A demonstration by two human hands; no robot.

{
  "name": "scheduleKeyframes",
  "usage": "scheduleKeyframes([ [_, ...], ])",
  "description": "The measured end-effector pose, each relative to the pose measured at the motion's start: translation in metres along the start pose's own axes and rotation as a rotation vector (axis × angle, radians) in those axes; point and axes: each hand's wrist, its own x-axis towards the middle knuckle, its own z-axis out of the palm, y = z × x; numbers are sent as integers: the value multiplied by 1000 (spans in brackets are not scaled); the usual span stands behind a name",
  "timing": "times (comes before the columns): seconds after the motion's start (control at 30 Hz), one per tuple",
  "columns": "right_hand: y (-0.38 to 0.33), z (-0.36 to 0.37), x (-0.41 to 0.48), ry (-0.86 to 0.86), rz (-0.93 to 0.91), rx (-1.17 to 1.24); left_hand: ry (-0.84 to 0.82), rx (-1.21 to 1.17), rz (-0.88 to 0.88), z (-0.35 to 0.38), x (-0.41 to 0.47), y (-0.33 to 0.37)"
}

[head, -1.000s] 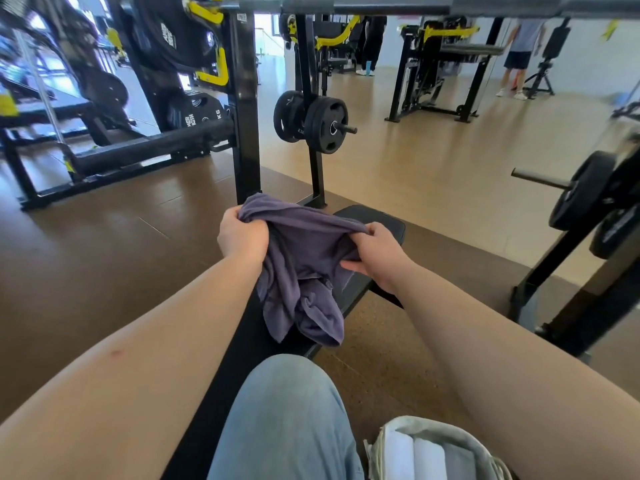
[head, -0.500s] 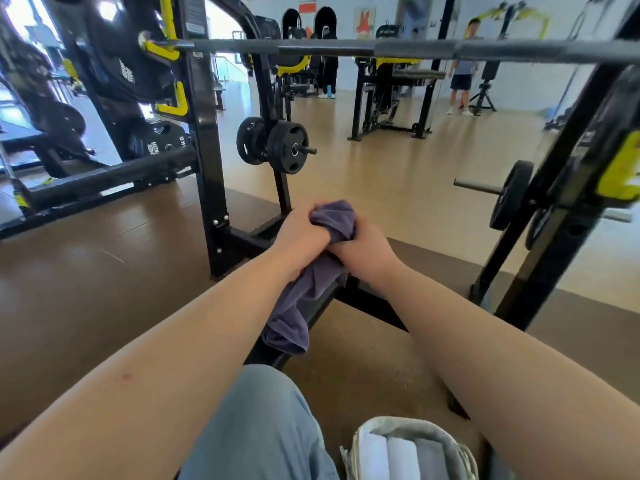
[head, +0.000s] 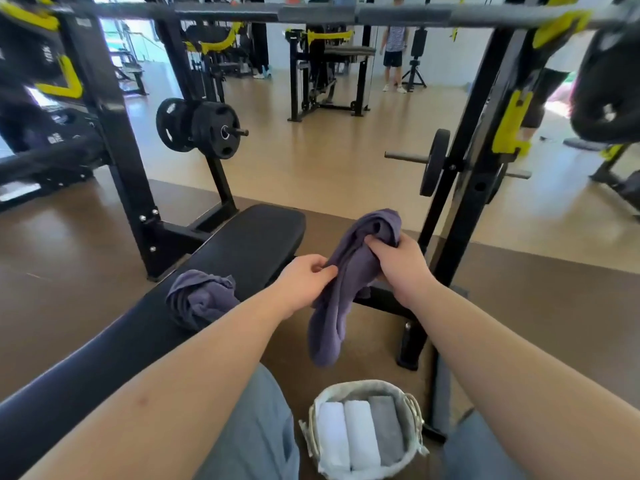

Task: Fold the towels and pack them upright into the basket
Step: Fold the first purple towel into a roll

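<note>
Right hand (head: 398, 265): fingers curled tight around the upper part of a dusky purple terry towel (head: 332, 323), bunched in the fist, with a hump of cloth sticking up above the knuckles. Left hand (head: 301, 282): narrow pinch, thumb and fingertips closed on the towel's left edge, just below and left of the right hand. The other fingers are loosely curled and cannot be seen well.

The held towel hangs in a long crumpled strip from both hands. It is in the air, to the right of the black padded weight bench (head: 249, 244), and its lower end dangles above the basket without touching it.

A second purple towel (head: 201, 297), same colour, lies crumpled in a heap on the bench top, to the left of the left forearm.

The round pale grey woven basket (head: 360, 386) sits on the brown floor mat (head: 519, 306) between the person's knees in light blue trousers (head: 256, 438). Inside it, three folded towels stand side by side and touching: two white folded towels (head: 348, 434) on the left and one grey folded towel (head: 386, 427) on the right. There is free space along the basket's far edge.

A grey barbell (head: 311, 12) crosses the top of the view on a black and yellow rack. Black weight plates (head: 207, 129) sit on a peg behind the bench.
</note>
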Motion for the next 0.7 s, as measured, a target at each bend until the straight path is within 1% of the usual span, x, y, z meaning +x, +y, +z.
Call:
scheduleKeyframes([
  [0.07,6,-16,0,8,22,-61,45,42,12,16,6,-1],
  [0.13,14,-31,0,4,58,-169,89,7,2,30,15,-3],
  [0.27,31,-57,5,-24,173,-226,77,-181,-111,49,31,-5],
  [0.33,42,-64,6,-65,217,-285,63,-201,-136,56,38,-9],
  [0.43,63,-69,9,-135,283,-398,82,-169,-125,65,45,-14],
  [0.5,68,-70,10,-186,285,-536,108,-140,-116,68,51,-15],
  [0.57,64,-70,10,-225,242,-743,115,-127,-116,69,56,-15],
  [0.7,67,-68,16,-295,200,-1039,121,-159,-154,67,68,-18],
])
